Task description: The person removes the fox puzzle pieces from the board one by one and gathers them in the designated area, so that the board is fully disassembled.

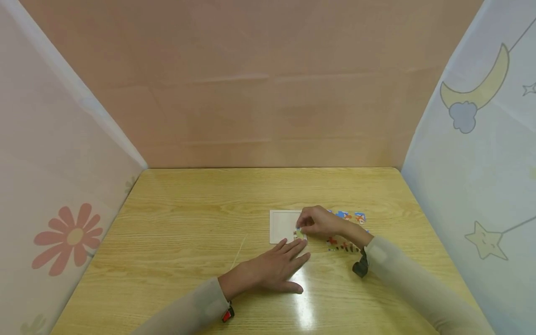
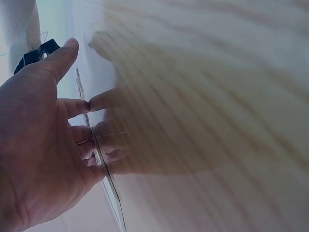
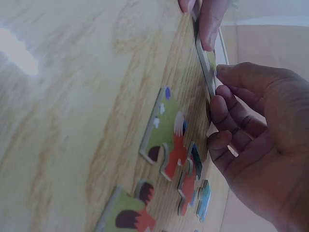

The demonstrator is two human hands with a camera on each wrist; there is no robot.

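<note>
A shallow white puzzle tray (image 1: 282, 226) lies on the table, with a green puzzle piece (image 1: 299, 234) in its near right corner. My left hand (image 1: 278, 270) is spread palm down, its fingertips on the tray's near edge beside that piece. In the left wrist view its straight fingers reach the thin tray edge. My right hand (image 1: 321, 222) comes in from the right with curled fingers and pinches the green piece at the tray's right side. The right wrist view has the right thumb (image 3: 231, 75) against the piece, with the other fingers along the tray's edge.
Several loose puzzle pieces with orange fox pictures (image 1: 360, 217) lie right of the tray, partly hidden under the right forearm. In the right wrist view, one fox piece (image 3: 166, 121) lies close to the tray. Printed cloth walls (image 1: 268, 116) enclose the wooden table (image 1: 188, 218).
</note>
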